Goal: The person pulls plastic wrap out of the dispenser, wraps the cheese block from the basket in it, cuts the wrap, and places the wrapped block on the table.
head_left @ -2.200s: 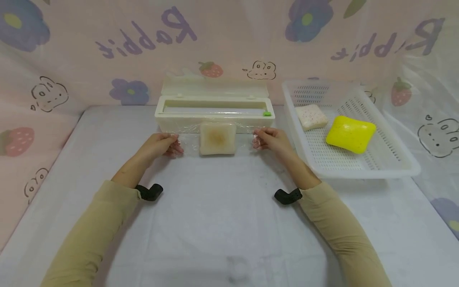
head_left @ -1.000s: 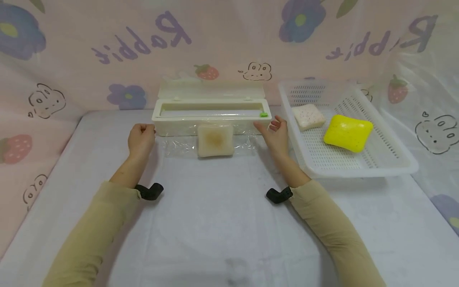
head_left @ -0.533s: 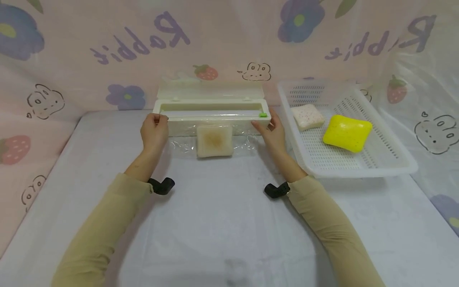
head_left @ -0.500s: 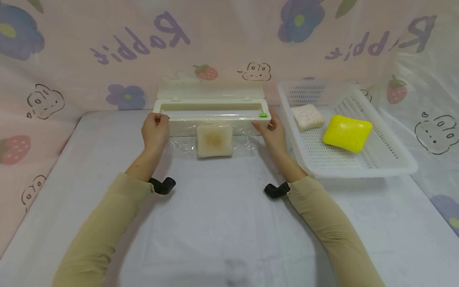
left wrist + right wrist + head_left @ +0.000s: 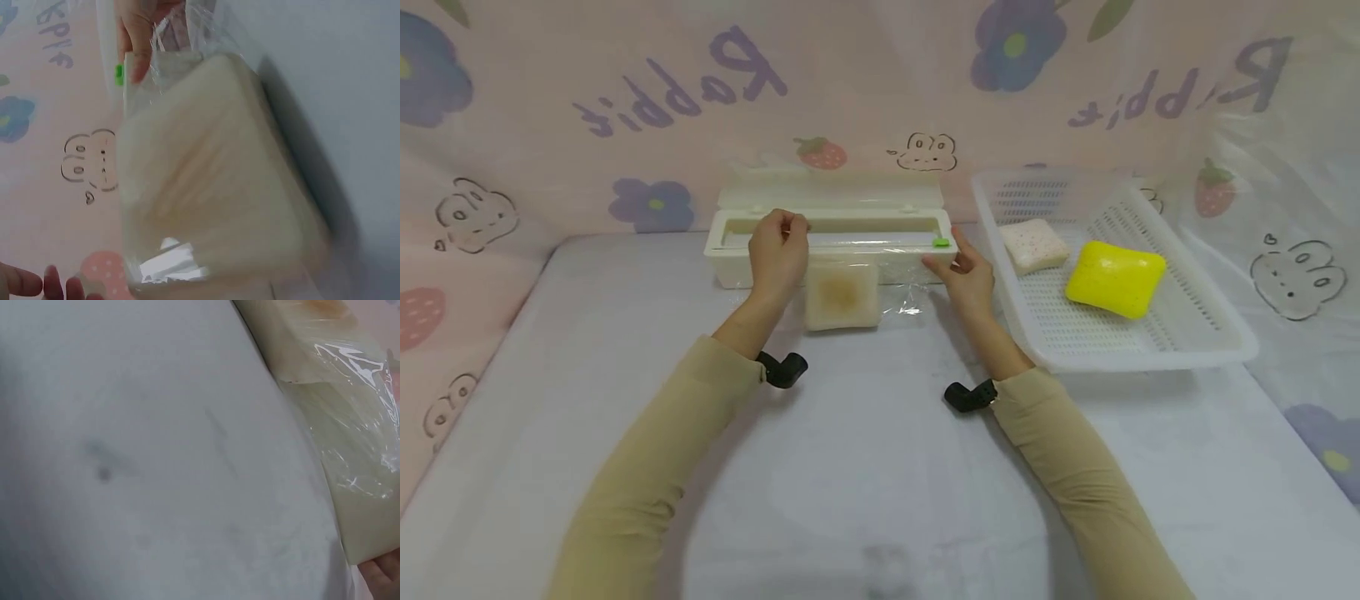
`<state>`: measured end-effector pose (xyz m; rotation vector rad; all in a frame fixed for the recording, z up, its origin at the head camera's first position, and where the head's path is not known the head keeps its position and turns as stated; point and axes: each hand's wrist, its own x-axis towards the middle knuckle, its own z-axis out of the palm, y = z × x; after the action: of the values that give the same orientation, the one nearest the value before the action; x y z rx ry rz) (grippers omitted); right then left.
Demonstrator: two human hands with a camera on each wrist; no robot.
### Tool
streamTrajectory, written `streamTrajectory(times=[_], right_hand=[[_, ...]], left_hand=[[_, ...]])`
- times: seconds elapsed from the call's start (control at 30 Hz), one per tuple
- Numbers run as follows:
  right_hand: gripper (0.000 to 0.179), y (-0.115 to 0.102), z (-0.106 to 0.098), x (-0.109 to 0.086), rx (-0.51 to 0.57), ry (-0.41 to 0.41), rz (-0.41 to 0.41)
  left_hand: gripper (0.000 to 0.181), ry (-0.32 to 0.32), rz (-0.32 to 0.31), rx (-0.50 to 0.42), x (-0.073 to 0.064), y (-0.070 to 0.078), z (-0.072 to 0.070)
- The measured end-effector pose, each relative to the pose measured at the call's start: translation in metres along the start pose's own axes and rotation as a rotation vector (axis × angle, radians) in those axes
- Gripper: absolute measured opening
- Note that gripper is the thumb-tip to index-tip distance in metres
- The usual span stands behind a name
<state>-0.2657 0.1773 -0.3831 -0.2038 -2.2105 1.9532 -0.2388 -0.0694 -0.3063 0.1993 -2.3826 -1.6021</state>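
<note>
A cream-white cling film dispenser (image 5: 730,271) stands with its lid raised; a green slide cutter (image 5: 941,242) sits at its right end. Clear cling film (image 5: 906,302) runs down from its front edge. Against that front lies a thick cream bread slice (image 5: 842,296) with a browned middle, film over it. My left hand (image 5: 777,254) is over the dispenser's left half, fingers bent; in the left wrist view its thumb and fingertips (image 5: 53,284) are apart with nothing between them. My right hand (image 5: 968,279) grips the dispenser's right end, thumb in front; its other fingers are partly hidden.
A white perforated basket (image 5: 1150,362) stands on the right, close to my right hand. Inside are a yellow pillow-shaped piece (image 5: 1116,279) and a pale speckled square piece (image 5: 1033,244). A printed curtain (image 5: 850,83) hangs behind the white-covered table (image 5: 865,467).
Both hands have let go of the film's lower corners. My right hand has taken hold of the dispenser's right end. My left hand has moved from its left end rightward over the top.
</note>
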Motion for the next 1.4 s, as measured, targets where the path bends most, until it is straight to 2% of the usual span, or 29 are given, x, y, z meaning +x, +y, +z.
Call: streamTrajectory(times=[0.23, 0.47, 0.63, 0.83, 0.93, 1.2, 1.4], right_hand=[[0.073, 0.002, -0.002, -0.001, -0.015, 0.0, -0.02], [0.073, 0.001, -0.001, -0.001, -0.022, 0.006, -0.06], [0.072, 0.002, -0.001, 0.0, -0.015, 0.005, -0.075], [0.071, 0.001, -0.001, -0.001, -0.011, -0.006, -0.084], [0.071, 0.001, -0.001, -0.002, -0.011, -0.01, -0.095], [0.069, 0.002, 0.0, -0.003, -0.039, 0.004, -0.11], [0.068, 0.001, -0.002, -0.003, -0.047, 0.013, -0.126]], left_hand=[[0.024, -0.113, 0.167, 0.086, -0.003, 0.015, 0.031], [0.018, -0.187, 0.258, 0.128, -0.002, 0.017, 0.053], [0.022, -0.247, 0.261, 0.144, 0.0, 0.017, 0.071], [0.032, -0.3, 0.23, 0.101, 0.002, 0.017, 0.093], [0.033, -0.323, 0.238, 0.121, 0.001, 0.018, 0.102], [0.028, -0.353, 0.294, 0.214, 0.001, 0.021, 0.114], [0.029, -0.388, 0.302, 0.259, 0.004, 0.028, 0.121]])
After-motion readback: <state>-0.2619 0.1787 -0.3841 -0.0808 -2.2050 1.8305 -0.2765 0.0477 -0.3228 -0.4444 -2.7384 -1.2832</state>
